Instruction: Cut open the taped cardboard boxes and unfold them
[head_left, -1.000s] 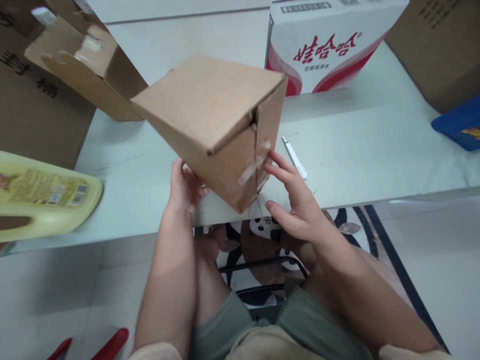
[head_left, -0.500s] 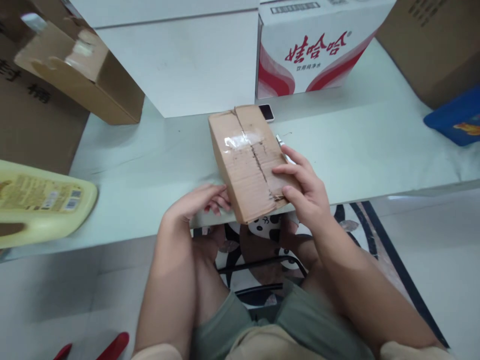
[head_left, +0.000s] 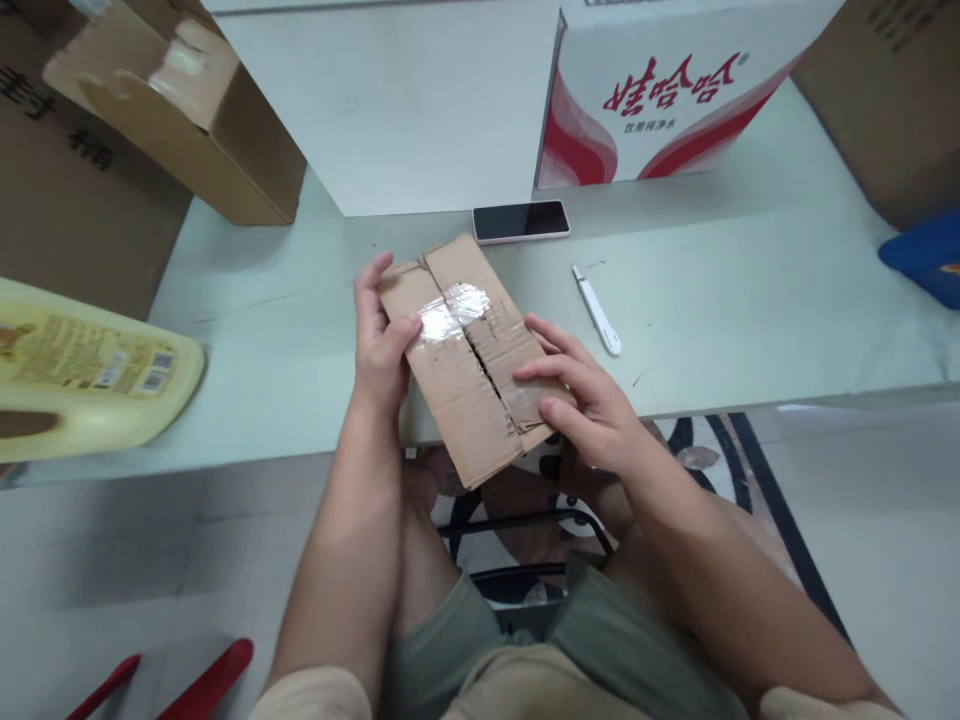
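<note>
A small brown cardboard box (head_left: 457,390) is tilted over the table's front edge, with clear tape near its far end and a dark slit along the middle seam. My left hand (head_left: 382,335) grips its far left corner, thumb on top by the tape. On the near right side, my right hand (head_left: 581,395) holds the box with fingers and thumb spread over the top. To the right of the box, a white craft knife (head_left: 597,312) lies on the table. Beyond the box lies a phone (head_left: 521,221) with a dark screen.
A white carton (head_left: 420,110) and a red-and-white carton (head_left: 667,120) line the back of the pale table (head_left: 750,310). An open cardboard box (head_left: 247,150) and a yellow jug (head_left: 97,370) stand left. At the right edge is a blue object (head_left: 926,260).
My left hand has moved from the box's near left side up to its far left corner and taken hold. The box has turned and shifted, so the knife and the whole phone now show.
</note>
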